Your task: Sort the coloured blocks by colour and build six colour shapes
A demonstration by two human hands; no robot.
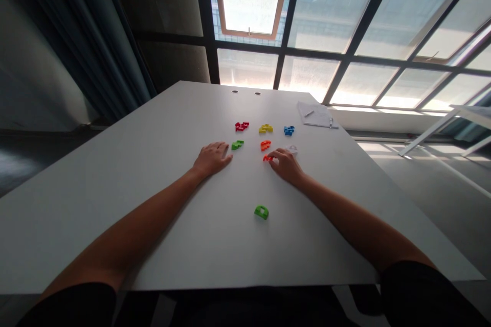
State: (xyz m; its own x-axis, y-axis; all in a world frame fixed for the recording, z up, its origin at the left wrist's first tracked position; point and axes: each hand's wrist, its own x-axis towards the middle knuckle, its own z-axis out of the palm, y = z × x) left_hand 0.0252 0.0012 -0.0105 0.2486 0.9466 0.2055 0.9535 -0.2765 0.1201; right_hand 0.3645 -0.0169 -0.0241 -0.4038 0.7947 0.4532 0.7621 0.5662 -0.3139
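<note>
My left hand (213,157) lies flat on the white table, fingers apart and holding nothing. Just right of its fingertips is a small pile of green plastic pieces (237,145). With the fingertips of my right hand (286,164) I pinch an orange plastic piece (267,158) at the table surface; the fingers partly cover it. Directly beyond it sits a cluster of orange pieces (265,145). A whitish clear piece (292,149) lies behind my right hand, partly hidden. Nearer to me, a single green arched piece (261,212) rests alone on the table.
Farther back stand clusters of red pieces (242,126), yellow pieces (266,128) and blue pieces (289,131). Paper sheets (316,115) with a pen lie at the table's back right. The white table (215,245) ends close to my body; windows rise beyond it.
</note>
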